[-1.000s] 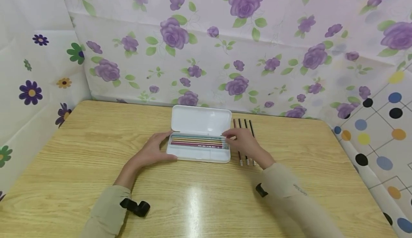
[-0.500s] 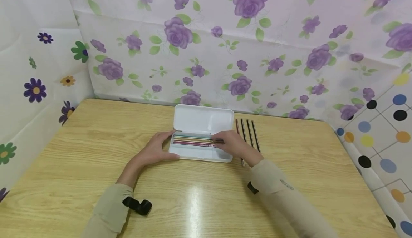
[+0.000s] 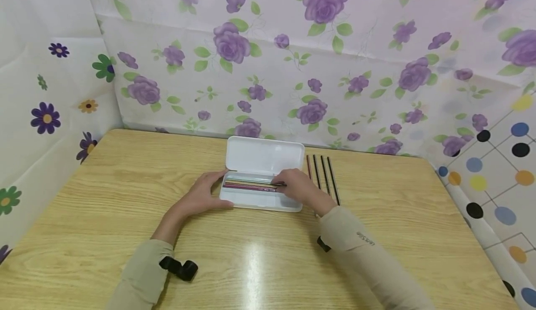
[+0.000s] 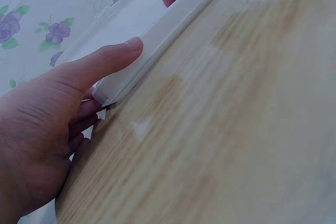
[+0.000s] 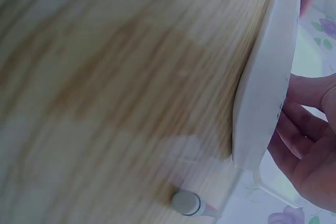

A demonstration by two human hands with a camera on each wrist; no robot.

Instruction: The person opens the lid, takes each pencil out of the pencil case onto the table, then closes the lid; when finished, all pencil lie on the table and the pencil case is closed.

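A white pencil case (image 3: 255,199) lies with its lid (image 3: 253,154) raised. Colored pencils (image 3: 247,185) lie side by side in its rear compartment; the front compartment shows bare white. My left hand (image 3: 202,193) holds the case's left end, thumb along the front edge and fingers round behind, as the left wrist view shows at the case (image 4: 118,85). My right hand (image 3: 297,186) reaches into the case and pinches pencils near their right ends; its fingertips partly hide them. In the right wrist view, the case wall hides what the right hand (image 5: 315,135) holds.
Several dark pencils (image 3: 324,175) lie in a row right of the case, partly behind the right forearm. One pencil's end (image 5: 188,203) shows in the right wrist view. The wooden table (image 3: 209,254) meets a flowered cloth wall (image 3: 268,68) at the back.
My right hand has moved left from the case's right end, further in over the pencils. My left hand has kept its hold on the case. The head view has shifted slightly.
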